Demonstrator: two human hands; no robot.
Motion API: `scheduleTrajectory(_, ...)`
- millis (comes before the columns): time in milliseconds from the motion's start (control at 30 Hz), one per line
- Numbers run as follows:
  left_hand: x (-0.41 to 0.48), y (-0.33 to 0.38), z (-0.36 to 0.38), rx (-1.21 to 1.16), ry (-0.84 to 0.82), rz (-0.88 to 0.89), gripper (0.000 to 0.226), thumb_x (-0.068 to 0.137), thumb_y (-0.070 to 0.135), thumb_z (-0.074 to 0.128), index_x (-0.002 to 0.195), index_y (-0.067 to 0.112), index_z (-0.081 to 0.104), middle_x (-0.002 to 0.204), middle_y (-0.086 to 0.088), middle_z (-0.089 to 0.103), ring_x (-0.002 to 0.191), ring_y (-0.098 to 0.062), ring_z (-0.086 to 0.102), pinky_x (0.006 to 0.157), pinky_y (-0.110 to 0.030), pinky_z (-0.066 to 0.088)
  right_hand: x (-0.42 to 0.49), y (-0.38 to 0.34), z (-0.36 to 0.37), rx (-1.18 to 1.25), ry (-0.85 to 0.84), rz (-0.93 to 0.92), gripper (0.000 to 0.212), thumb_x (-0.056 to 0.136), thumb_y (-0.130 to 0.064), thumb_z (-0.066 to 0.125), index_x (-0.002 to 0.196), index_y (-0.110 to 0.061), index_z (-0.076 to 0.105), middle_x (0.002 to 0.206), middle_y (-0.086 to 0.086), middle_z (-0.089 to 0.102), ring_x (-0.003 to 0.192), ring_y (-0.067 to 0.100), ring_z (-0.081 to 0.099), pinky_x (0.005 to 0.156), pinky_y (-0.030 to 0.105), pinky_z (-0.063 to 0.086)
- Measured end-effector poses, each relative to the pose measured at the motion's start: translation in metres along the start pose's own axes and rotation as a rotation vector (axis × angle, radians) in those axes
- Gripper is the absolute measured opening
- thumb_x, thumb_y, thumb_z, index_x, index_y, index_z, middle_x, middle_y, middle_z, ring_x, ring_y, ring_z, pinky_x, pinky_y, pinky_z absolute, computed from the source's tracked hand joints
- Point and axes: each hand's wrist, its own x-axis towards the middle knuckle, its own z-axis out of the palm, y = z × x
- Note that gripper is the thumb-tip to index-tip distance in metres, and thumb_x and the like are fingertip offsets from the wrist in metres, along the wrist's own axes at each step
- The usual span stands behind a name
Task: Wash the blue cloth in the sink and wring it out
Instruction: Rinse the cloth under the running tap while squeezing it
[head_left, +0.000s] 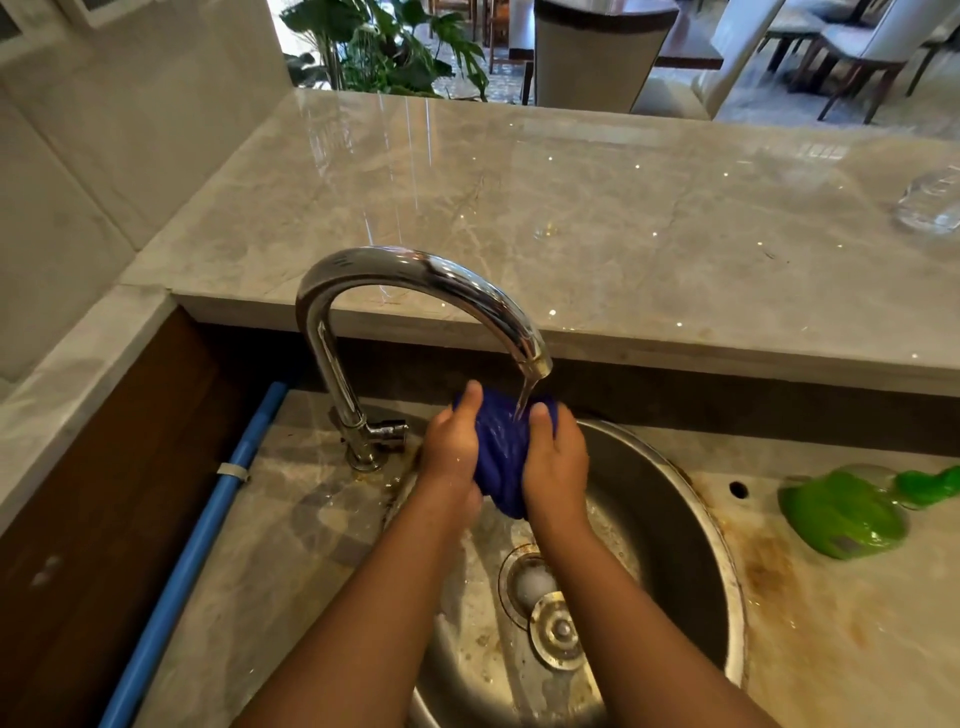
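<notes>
No text, label, brand, number or sign can be read on anything here.

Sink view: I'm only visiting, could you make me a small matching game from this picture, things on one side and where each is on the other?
Things
1. blue cloth
2. drain stopper
3. green bottle
4. blue pipe

Places
A. lying on its side on the counter, right of the sink
B. gripped by the left hand and right hand under the tap's stream
C. running along the counter's left edge
D. lying in the sink beside the open drain

Pairs: 1-B, 2-D, 3-A, 4-C
</notes>
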Motion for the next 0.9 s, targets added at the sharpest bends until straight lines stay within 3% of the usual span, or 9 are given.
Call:
scheduleTrajectory(100,0.007,0.009,0.006,0.017,0.014,-0.068,0.029,0.097,0.037,0.058,0.108,0.010,0.063,0.091,-0.010,0.073,0.082,-0.023,0.071,0.074,-0.036,0.056,-0.020,-0.015,0.004,0.049,-0.088,-0.164,0.026,0.102,-0.033,0.042,0.094,-0.014,0.059,0.079,0.004,0.063,0.068,0.017,0.059,0.062,0.032,0.048)
scheduleTrajectory(200,0.005,0.001,0.013,0.043,-0.008,-0.091,0.033,0.100,0.036,0.050,0.080,0.011,0.063,0.057,-0.001,0.067,0.053,-0.011,0.066,0.059,-0.024,0.051,-0.013,-0.020,0.012,-0.198,-0.116,-0.267,0.030,0.102,-0.040,0.040,0.097,-0.017,0.059,0.082,0.002,0.066,0.073,0.018,0.062,0.064,0.033,0.048)
scheduleTrajectory(333,-0.003,-0.013,0.010,0.058,-0.018,-0.094,0.030,0.096,0.043,0.055,0.101,0.016,0.067,0.097,-0.010,0.074,0.094,-0.027,0.071,0.089,-0.043,0.056,0.025,0.005,0.011,-0.277,-0.095,-0.036,0.026,0.103,-0.035,0.042,0.095,-0.017,0.060,0.085,0.005,0.067,0.077,0.020,0.064,0.074,0.046,0.056)
scheduleTrajectory(400,0.000,-0.017,0.004,0.094,-0.035,-0.059,0.024,0.097,0.039,0.055,0.102,0.018,0.066,0.104,-0.011,0.073,0.100,-0.030,0.069,0.096,-0.049,0.053,0.033,0.013,0.009,-0.260,-0.103,0.056,0.023,0.103,-0.032,0.043,0.096,-0.019,0.060,0.087,0.004,0.067,0.081,0.021,0.067,0.079,0.047,0.058)
scheduleTrajectory(500,0.002,-0.007,0.003,0.093,-0.034,-0.016,0.033,0.095,0.040,0.058,0.116,0.014,0.064,0.112,-0.013,0.071,0.101,-0.031,0.069,0.092,-0.049,0.055,0.022,0.004,0.006,-0.160,-0.043,0.015,0.023,0.104,-0.027,0.043,0.091,-0.018,0.059,0.081,0.000,0.063,0.072,0.011,0.062,0.069,0.031,0.053)
scheduleTrajectory(600,0.011,0.006,0.006,0.062,0.015,-0.011,0.037,0.096,0.040,0.057,0.118,0.010,0.062,0.101,-0.012,0.072,0.088,-0.026,0.070,0.073,-0.036,0.056,-0.005,-0.015,0.006,-0.022,-0.037,-0.129,0.025,0.104,-0.024,0.045,0.085,-0.016,0.059,0.072,0.000,0.060,0.060,0.003,0.053,0.056,0.018,0.043)
scheduleTrajectory(733,0.004,0.001,0.011,0.008,-0.051,-0.079,0.031,0.100,0.037,0.050,0.090,0.011,0.062,0.060,0.000,0.067,0.056,-0.012,0.065,0.062,-0.029,0.048,-0.016,-0.024,0.014,-0.189,-0.065,-0.284,0.029,0.101,-0.037,0.044,0.090,-0.017,0.061,0.075,-0.001,0.065,0.068,0.013,0.061,0.063,0.029,0.047)
scheduleTrajectory(800,0.000,-0.008,0.013,-0.008,-0.078,-0.087,0.030,0.099,0.039,0.051,0.090,0.013,0.065,0.069,-0.003,0.072,0.065,-0.014,0.070,0.068,-0.031,0.052,0.004,-0.013,0.011,-0.212,-0.027,-0.190,0.030,0.102,-0.037,0.044,0.088,-0.016,0.061,0.076,0.001,0.065,0.070,0.016,0.062,0.064,0.031,0.049)
scheduleTrajectory(900,-0.011,-0.015,0.011,0.119,-0.115,-0.029,0.032,0.097,0.043,0.054,0.112,0.016,0.065,0.105,-0.012,0.074,0.094,-0.025,0.071,0.082,-0.043,0.057,0.033,0.005,0.003,-0.195,-0.032,0.010,0.025,0.102,-0.033,0.046,0.089,-0.017,0.061,0.083,0.008,0.067,0.077,0.024,0.066,0.077,0.051,0.056)
